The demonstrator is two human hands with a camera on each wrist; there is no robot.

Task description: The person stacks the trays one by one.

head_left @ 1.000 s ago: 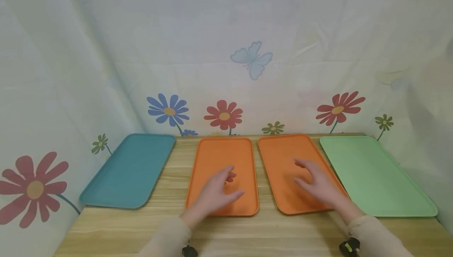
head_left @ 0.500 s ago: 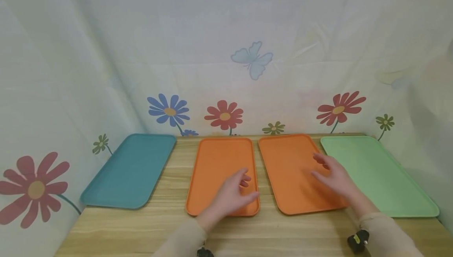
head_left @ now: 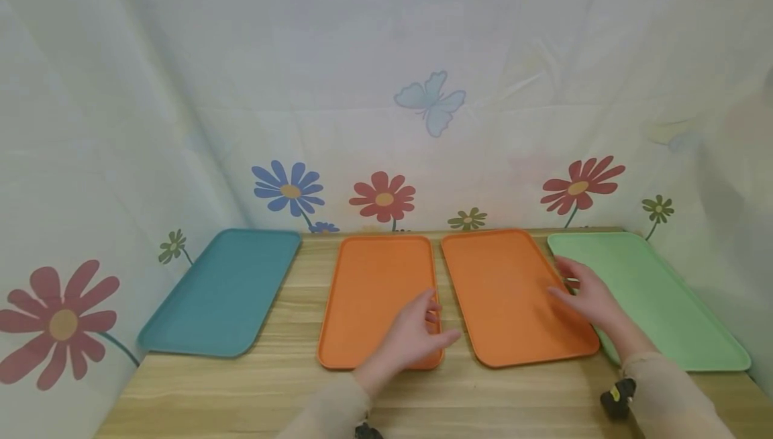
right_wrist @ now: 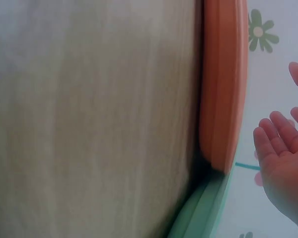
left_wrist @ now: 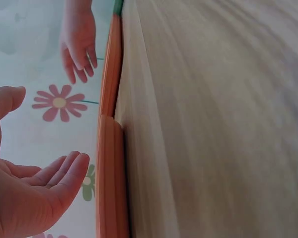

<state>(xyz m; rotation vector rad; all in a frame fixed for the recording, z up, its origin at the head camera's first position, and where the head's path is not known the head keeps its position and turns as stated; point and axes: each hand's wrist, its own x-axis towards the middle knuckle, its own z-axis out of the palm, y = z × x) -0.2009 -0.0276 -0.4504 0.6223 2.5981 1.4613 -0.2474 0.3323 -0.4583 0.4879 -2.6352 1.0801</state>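
Two orange trays lie on the wooden table in the head view. Over the near right part of the left orange tray (head_left: 374, 284) hovers my left hand (head_left: 413, 335), its fingers loosely bent and the thumb apart. My right hand (head_left: 592, 298) hangs over the right edge of the right orange tray (head_left: 495, 278), beside the light green tray (head_left: 640, 291). Both wrist views show the hands above the tray rims with nothing held: the left hand (left_wrist: 35, 193) has its thumb spread, and the right hand (right_wrist: 285, 163) has relaxed fingers.
A teal tray (head_left: 223, 291) lies at the left of the wooden table (head_left: 290, 385). Behind and beside the table hangs a white curtain (head_left: 362, 43) printed with flowers and a butterfly. The right orange tray's edge lies against the green tray.
Both hands have moved to the right, the left across its orange tray and the right from over the right orange tray toward the green one. The trays have stayed in place.
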